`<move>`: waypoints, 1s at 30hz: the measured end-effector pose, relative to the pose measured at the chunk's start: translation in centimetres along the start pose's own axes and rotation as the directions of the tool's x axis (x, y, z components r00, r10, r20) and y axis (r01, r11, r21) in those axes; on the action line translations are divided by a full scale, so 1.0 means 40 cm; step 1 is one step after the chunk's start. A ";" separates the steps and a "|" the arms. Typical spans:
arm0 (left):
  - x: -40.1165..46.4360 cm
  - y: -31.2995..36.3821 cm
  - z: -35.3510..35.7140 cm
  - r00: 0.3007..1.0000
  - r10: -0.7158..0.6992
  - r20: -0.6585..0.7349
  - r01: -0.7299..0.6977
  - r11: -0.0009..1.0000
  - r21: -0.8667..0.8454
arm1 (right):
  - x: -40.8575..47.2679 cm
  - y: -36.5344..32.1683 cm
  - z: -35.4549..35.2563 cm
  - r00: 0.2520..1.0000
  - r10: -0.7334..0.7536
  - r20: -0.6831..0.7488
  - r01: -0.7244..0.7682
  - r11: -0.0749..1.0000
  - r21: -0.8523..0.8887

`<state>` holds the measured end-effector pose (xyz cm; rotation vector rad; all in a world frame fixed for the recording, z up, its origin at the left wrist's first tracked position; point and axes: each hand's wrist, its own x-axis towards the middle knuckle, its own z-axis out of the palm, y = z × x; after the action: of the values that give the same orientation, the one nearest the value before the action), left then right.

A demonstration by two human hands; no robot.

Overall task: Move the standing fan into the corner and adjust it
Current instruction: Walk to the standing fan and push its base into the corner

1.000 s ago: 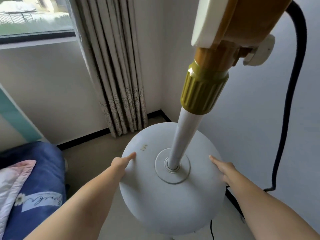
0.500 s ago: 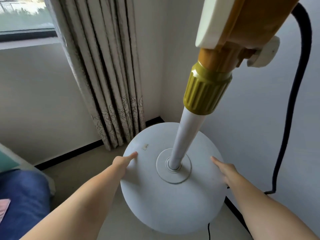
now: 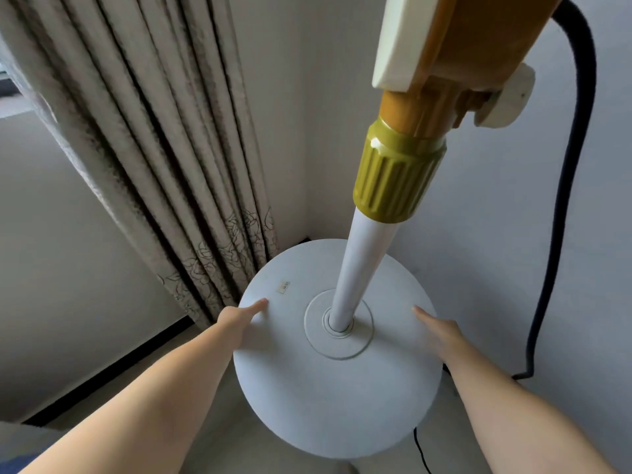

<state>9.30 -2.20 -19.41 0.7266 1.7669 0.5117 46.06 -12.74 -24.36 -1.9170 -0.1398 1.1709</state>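
Head view. Step in hand, as judged: seating the fan in the corner.

- Round white plastic fan base (image 3: 335, 398) rests on pale floor (image 3: 219, 439), far rim near the wall junction, just beside the grey pleated curtain (image 3: 164, 148).
- Left hand (image 3: 239, 319) and right hand (image 3: 439, 331) at opposite rims, one straight digit atop each. Other fingers hidden, so grip cannot be told.
- Next, probably: a small nudge, then the olive ribbed height collar (image 3: 398, 176).
- Black power cable (image 3: 561, 234) hangs along the right wall.

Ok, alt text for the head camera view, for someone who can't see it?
The left hand and right hand hold opposite edges of a fan's round white base near a room corner beside a curtain.
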 end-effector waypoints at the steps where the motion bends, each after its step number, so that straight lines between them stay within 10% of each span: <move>1: 0.028 0.011 0.005 1.000 0.000 0.000 0.000 1.000 0.009 | 0.020 0.004 0.016 1.000 0.002 -0.006 -0.002 1.000 0.014; 17: 0.608 0.064 0.230 0.994 -0.075 -0.076 0.069 0.995 -0.071 | 0.492 -0.026 0.284 0.999 0.015 -0.049 -0.018 0.999 -0.050; 30: 1.359 -0.190 0.448 0.996 0.081 0.040 -0.077 0.994 -0.082 | 1.094 0.365 0.611 0.998 0.044 -0.039 -0.041 0.996 0.079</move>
<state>13.42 29.91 -67.24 0.7475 1.6731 0.6131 46.78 14.56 -68.86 -1.8819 -0.0302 1.1478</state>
